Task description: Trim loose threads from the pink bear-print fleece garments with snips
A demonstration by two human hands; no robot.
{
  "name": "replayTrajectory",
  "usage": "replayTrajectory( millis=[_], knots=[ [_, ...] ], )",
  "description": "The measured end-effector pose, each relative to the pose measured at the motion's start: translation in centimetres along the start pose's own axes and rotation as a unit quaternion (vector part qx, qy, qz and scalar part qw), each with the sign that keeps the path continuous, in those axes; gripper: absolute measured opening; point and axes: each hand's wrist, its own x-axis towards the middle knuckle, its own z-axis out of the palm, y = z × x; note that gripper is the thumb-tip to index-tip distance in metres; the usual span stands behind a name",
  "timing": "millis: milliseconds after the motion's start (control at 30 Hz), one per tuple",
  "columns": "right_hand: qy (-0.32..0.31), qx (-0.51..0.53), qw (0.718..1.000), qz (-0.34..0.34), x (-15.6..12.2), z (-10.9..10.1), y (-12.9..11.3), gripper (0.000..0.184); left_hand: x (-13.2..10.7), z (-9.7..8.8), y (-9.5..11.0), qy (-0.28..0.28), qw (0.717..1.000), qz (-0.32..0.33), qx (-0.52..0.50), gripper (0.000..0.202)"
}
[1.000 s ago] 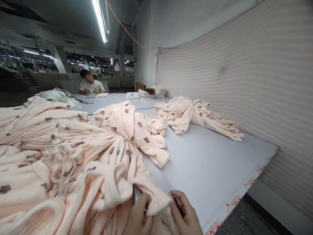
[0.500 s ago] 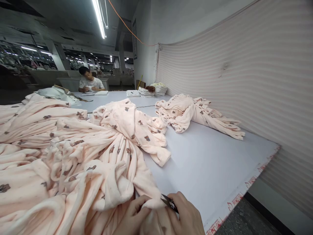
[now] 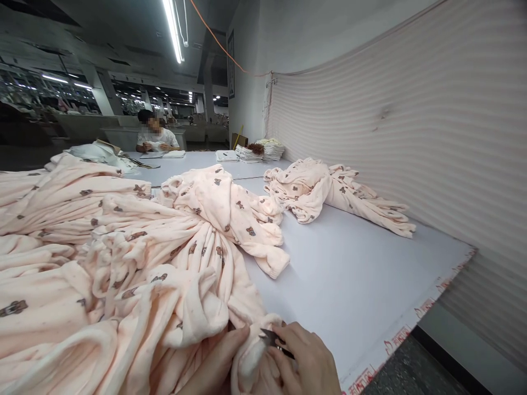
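Note:
A big heap of pale pink fleece garments with brown bear prints (image 3: 123, 263) covers the left of the white table (image 3: 349, 274). At the bottom edge, my left hand (image 3: 218, 362) pinches a fold of this pink fabric. My right hand (image 3: 307, 362) is closed round small dark thread snips (image 3: 274, 340), their blades touching the fabric edge held up between both hands. Only part of each hand shows.
Another pink bear-print garment (image 3: 329, 192) lies bunched at the far right by the striped cloth wall (image 3: 411, 120). Stacks of folded pieces (image 3: 259, 151) sit at the table's far end. A person (image 3: 154, 137) sits working further back. The table's printed edge (image 3: 432, 302) drops to the floor.
The snips have swung from pointing upward to lying against the fabric edge. Both hands have slid slightly lower and the fold is bunched up higher between them.

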Motion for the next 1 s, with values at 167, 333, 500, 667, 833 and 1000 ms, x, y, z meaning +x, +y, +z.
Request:
replayTrajectory(
  millis=[167,333,500,667,833,1000],
  knots=[
    [0.008,0.039,0.998,0.048,0.1,-0.3,0.1,0.019,0.1,-0.3,-0.4,-0.016,1.000,-0.023,-0.006,0.039],
    [0.027,-0.032,0.997,-0.069,-0.2,0.0,-0.2,0.026,0.0,-0.4,-0.4,0.009,0.999,-0.031,0.024,0.038],
    [0.076,-0.074,0.993,-0.061,0.0,0.3,-0.9,0.021,0.0,-0.3,-0.4,0.001,1.000,-0.014,0.025,0.039],
    [0.004,0.068,0.996,0.054,0.6,-0.8,-0.7,0.020,-0.2,0.3,-0.3,-0.037,0.999,-0.004,0.003,0.039],
    [0.014,0.102,0.991,0.087,1.1,-0.8,-0.6,0.021,-0.7,0.7,0.2,-0.012,1.000,-0.008,0.016,0.036],
    [0.013,0.086,0.995,0.056,1.0,-0.6,-1.1,0.021,-0.6,0.4,0.3,0.017,1.000,-0.001,0.018,0.030]
  ],
)
